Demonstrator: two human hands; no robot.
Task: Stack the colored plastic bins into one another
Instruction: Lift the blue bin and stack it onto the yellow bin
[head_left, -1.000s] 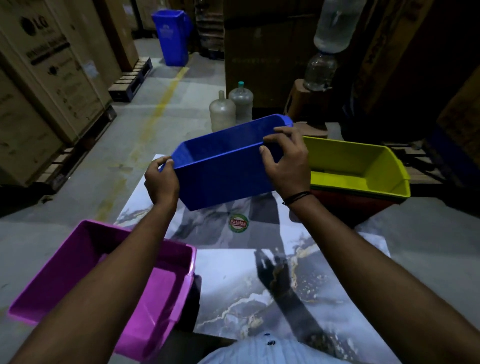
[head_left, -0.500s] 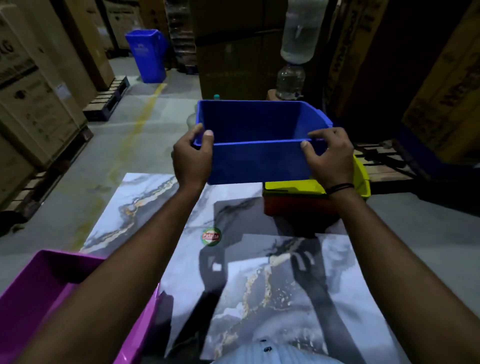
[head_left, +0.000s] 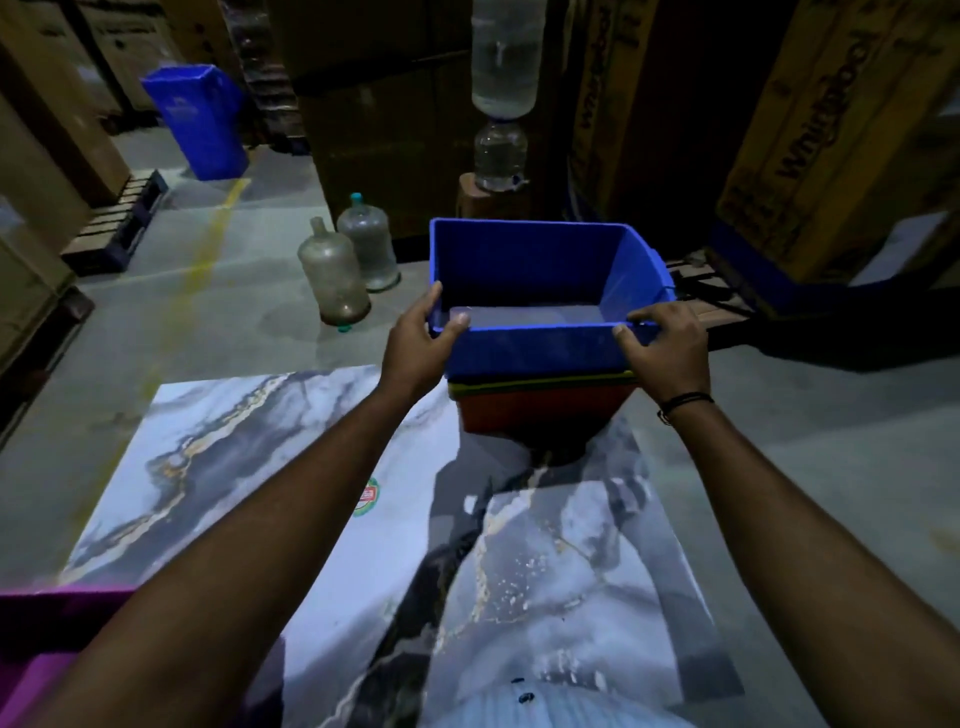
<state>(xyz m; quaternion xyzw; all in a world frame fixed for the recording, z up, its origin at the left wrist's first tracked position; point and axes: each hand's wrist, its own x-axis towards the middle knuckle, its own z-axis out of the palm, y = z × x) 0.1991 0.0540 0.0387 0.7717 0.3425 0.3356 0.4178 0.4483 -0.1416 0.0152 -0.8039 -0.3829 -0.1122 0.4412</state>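
Note:
The blue bin (head_left: 524, 260) sits nested in the yellow bin (head_left: 540, 381), of which only a thin rim strip shows. Under that is the red bin (head_left: 535, 413), resting on the far edge of the marble slab (head_left: 249, 457). My left hand (head_left: 418, 340) grips the blue bin's near left corner, thumb over the rim. On the near right corner my right hand (head_left: 667, 348) holds the rim the same way. A magenta bin (head_left: 62, 603) lies at the bottom left, partly hidden by my left forearm.
Two large empty water jugs (head_left: 335, 278) stand on the concrete floor left of the stack. A water dispenser bottle (head_left: 501, 104) rises behind it. Cardboard cartons (head_left: 810, 135) on pallets line both sides, and a blue trash bin (head_left: 200, 119) stands far back left.
Both hands carried the blue bin to the right, turned it level and lowered it into the yellow bin; the yellow bin is now almost wholly covered.

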